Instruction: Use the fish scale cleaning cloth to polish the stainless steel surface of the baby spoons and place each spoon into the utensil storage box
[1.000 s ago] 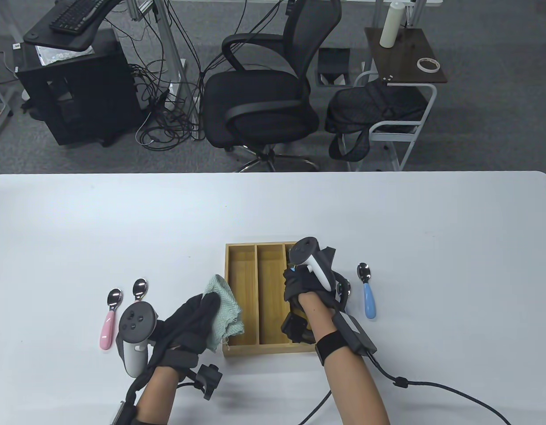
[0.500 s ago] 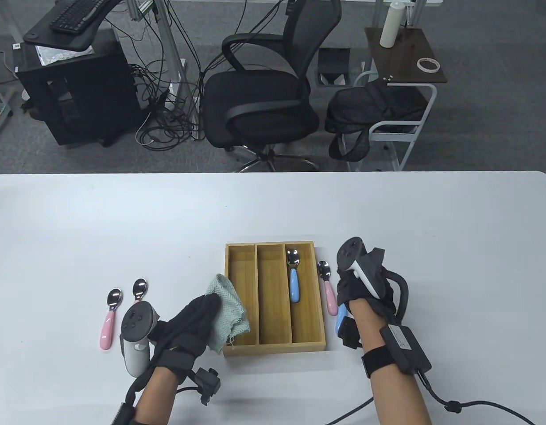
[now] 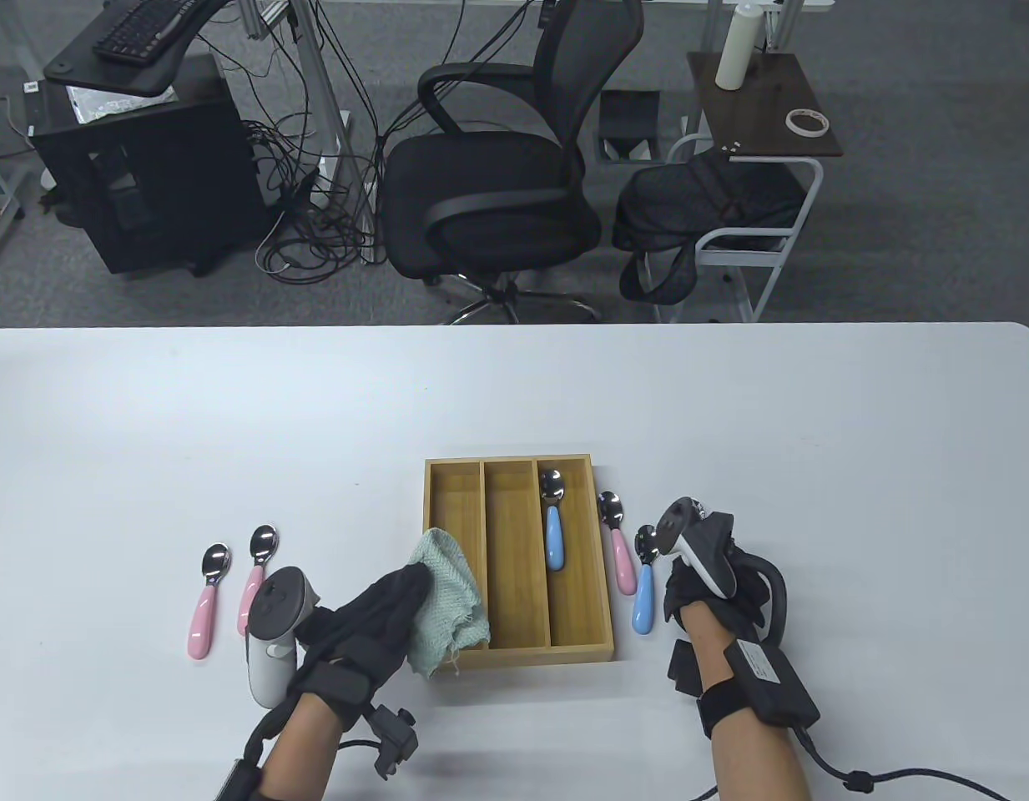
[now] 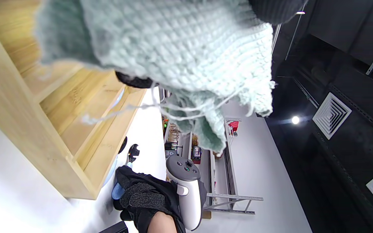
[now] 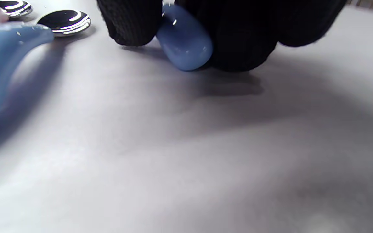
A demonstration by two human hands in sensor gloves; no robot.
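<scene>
A wooden utensil box (image 3: 601, 567) with three compartments sits at the table's middle; one blue-handled spoon (image 3: 553, 527) lies in its right compartment. My left hand (image 3: 368, 617) grips the pale green cloth (image 3: 451, 594), which hangs over the box's near left corner (image 4: 28, 106). Right of the box lie a pink spoon (image 3: 619, 546) and a blue spoon (image 3: 644, 588). My right hand (image 3: 702, 584) is just right of them, low on the table. In the right wrist view its fingers (image 5: 131, 26) pinch the handle end of another blue spoon (image 5: 185, 48); the table view hides that spoon.
Two pink-handled spoons (image 3: 204, 601) (image 3: 255, 567) lie side by side left of my left hand. A cable (image 3: 890, 780) trails from my right wrist along the near edge. An office chair (image 3: 489, 192) and a side table (image 3: 764, 100) stand beyond the far edge.
My right hand left the box, where a blue spoon now lies, and moved right and nearer, uncovering two spoons beside the box. My left hand shifted right with the cloth.
</scene>
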